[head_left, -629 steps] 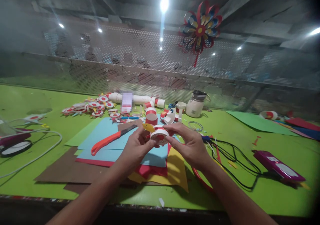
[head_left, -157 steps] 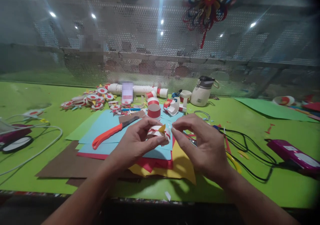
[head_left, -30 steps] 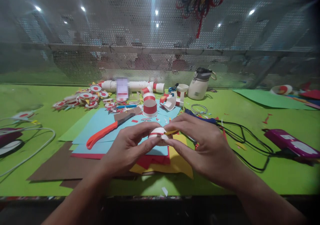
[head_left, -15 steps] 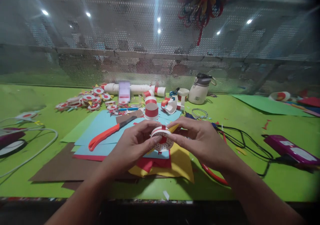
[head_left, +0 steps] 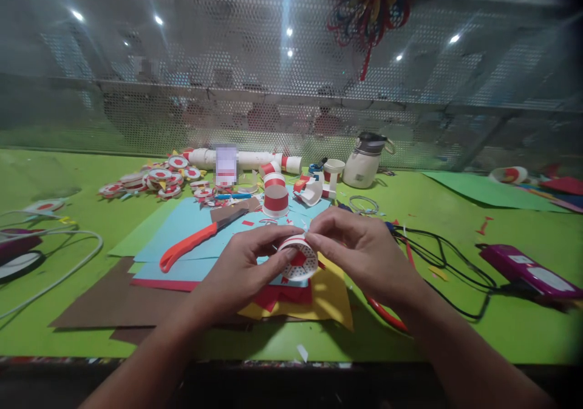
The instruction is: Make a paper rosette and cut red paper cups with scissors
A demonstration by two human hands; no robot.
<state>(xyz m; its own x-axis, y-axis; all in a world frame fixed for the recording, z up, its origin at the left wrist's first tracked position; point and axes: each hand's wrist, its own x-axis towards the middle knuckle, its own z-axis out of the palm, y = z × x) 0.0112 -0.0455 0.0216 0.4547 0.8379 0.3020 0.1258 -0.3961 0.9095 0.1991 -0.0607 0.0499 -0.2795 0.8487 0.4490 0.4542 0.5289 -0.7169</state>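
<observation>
My left hand (head_left: 255, 254) is closed on a small round paper piece (head_left: 300, 266), white with a red centre, dark dots and a red-striped rim. It is tilted so its dotted face shows toward me. The thumb and fingers of my right hand (head_left: 350, 245) pinch together at its upper right rim; a tiny pale bit shows by those fingertips. Beneath both hands lie stacked sheets of blue paper (head_left: 168, 233), brown paper (head_left: 104, 300) and yellow paper (head_left: 337, 306). An orange-handled cutting tool (head_left: 191, 245) rests on the blue sheets, left of my left hand.
Red-and-white paper cups (head_left: 276, 199) stand behind my hands. Finished-looking round paper pieces (head_left: 159, 178) are heaped at the back left, near a white tube (head_left: 255, 161) and a phone (head_left: 226, 165). A bottle (head_left: 362, 166), black cables (head_left: 437, 245) and a purple device (head_left: 528, 269) are rightward.
The round paper piece has turned, and its yellow and red tabs no longer show as before. My right fingertips have come together at its upper rim.
</observation>
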